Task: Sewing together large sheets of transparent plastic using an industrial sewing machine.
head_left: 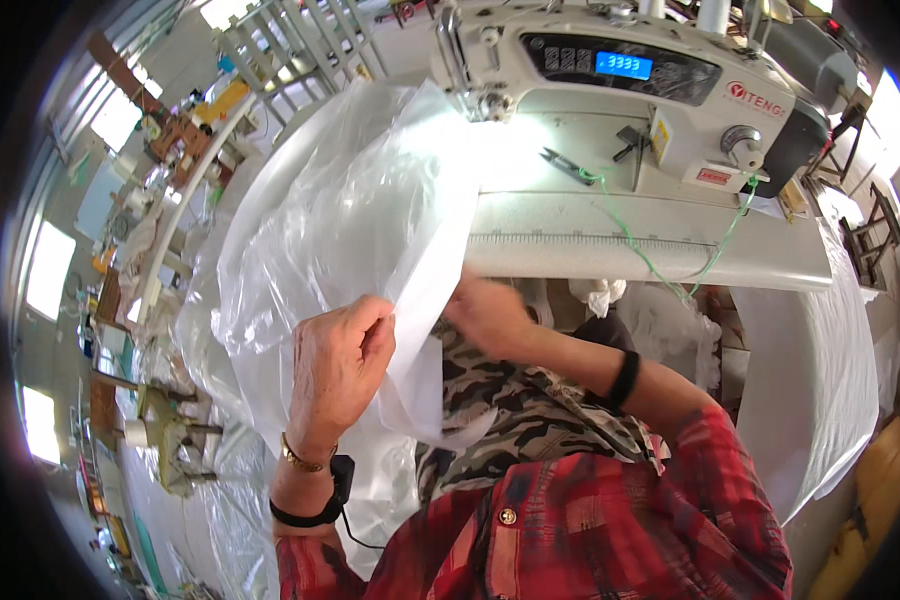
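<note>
A large piece of clear plastic sheeting [310,220] with a white border strip [442,235] hangs over the table's left part and down toward my lap. My left hand [340,365] is closed, its thumb and fingers pinching the sheeting near the border. Just right of the strip, my right hand [490,315] is smeared by motion, and its fingertips are hidden at the strip's edge. The upper end of the strip lies below the lit needle area of a white sewing machine [610,60].
Thread snips [567,165] on a green cord [625,225] lie on the machine bed, beside a small black part [627,143]. A ruler scale [590,240] runs along the table's front. White material [810,390] hangs at the right. A metal rack [290,50] stands behind at the left.
</note>
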{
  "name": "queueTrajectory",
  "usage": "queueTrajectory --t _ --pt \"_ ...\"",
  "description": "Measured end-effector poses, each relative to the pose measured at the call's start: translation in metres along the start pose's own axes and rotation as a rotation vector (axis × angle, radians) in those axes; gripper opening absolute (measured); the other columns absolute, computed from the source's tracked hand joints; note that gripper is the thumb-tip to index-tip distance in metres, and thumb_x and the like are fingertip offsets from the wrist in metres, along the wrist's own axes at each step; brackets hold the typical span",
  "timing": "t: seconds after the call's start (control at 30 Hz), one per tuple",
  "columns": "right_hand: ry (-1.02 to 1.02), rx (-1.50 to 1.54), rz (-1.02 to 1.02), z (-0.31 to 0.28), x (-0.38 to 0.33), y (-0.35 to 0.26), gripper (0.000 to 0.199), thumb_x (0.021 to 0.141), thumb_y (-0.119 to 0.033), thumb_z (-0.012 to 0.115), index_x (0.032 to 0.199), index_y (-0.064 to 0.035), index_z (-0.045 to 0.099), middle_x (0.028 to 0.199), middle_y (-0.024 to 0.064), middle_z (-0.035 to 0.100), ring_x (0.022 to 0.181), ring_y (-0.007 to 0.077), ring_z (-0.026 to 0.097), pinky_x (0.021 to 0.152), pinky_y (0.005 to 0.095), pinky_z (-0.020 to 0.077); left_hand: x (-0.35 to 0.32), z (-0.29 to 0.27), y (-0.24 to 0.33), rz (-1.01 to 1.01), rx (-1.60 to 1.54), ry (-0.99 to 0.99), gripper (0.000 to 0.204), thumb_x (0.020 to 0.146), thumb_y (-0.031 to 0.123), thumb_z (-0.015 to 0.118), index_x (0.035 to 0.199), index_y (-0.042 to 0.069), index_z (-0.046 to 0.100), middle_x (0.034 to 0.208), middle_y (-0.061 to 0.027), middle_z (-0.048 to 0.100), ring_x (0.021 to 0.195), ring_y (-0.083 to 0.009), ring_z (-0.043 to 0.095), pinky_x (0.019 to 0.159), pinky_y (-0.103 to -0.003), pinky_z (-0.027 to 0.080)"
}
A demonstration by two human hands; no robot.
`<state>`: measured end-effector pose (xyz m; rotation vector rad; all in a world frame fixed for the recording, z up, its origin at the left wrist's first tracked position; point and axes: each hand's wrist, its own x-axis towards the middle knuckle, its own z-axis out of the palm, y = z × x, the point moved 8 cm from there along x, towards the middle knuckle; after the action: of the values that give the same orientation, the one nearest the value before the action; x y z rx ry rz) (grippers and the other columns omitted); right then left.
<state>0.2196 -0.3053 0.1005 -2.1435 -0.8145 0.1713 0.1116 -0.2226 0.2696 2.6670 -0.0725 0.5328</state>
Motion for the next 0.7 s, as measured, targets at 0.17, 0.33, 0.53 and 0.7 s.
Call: queueTrajectory --t 0.17,0.33,0.53,0.7 --pt "-0.331 0.259 -0.625 0.025 0.012 -0.099 0.025 0.085 -0.021 0.059 0.104 -0.0062 0.065 0.101 0.0176 0.068 0.092 0.0337 0.066 0.076 0.0426 0.0535 0.015 0.012 0.032 0.096 -0.089 -0.186 0.003 0.085 0.003 0.060 0.086 0.001 0.061 0.059 -0.0146 0.054 0.048 -0.0233 0.054 0.050 -0.032 0.042" --pt "-0.361 0.230 -0.690 0.042 -0.010 -0.066 0.025 0.085 -0.021 0.058 0.103 -0.0061 0.066 0.100 0.0184 0.067 0.092 0.0342 0.066 0.076 0.0427 0.0534 -0.025 0.063 0.015 0.141 0.008 -0.297 0.003 0.086 0.009 0.058 0.087 0.006 0.057 0.060 -0.0162 0.057 0.057 -0.0372 0.060 0.052 -0.045 0.044" --pt "-0.743 -0.212 -0.469 -0.002 -0.043 -0.024 0.020 0.082 -0.017 0.058 0.094 -0.0020 0.065 0.094 0.0205 0.066 0.082 0.0366 0.066 0.071 0.0464 0.0518 -0.056 0.102 -0.009 0.106 0.005 -0.238 0.006 0.082 0.006 0.059 0.082 0.005 0.053 0.062 -0.0139 0.058 0.058 -0.0362 0.059 0.051 -0.044 0.044" --pt "-0.286 -0.597 -0.501 -0.075 0.011 -0.042 0.017 0.082 -0.012 0.058 0.097 -0.0043 0.063 0.088 0.0112 0.063 0.090 0.0294 0.061 0.077 0.0414 0.0481 -0.060 0.118 -0.002 0.112 -0.016 -0.252 0.010 0.078 0.004 0.059 0.083 0.003 0.050 0.062 -0.0143 0.056 0.060 -0.0351 0.060 0.051 -0.044 0.044"
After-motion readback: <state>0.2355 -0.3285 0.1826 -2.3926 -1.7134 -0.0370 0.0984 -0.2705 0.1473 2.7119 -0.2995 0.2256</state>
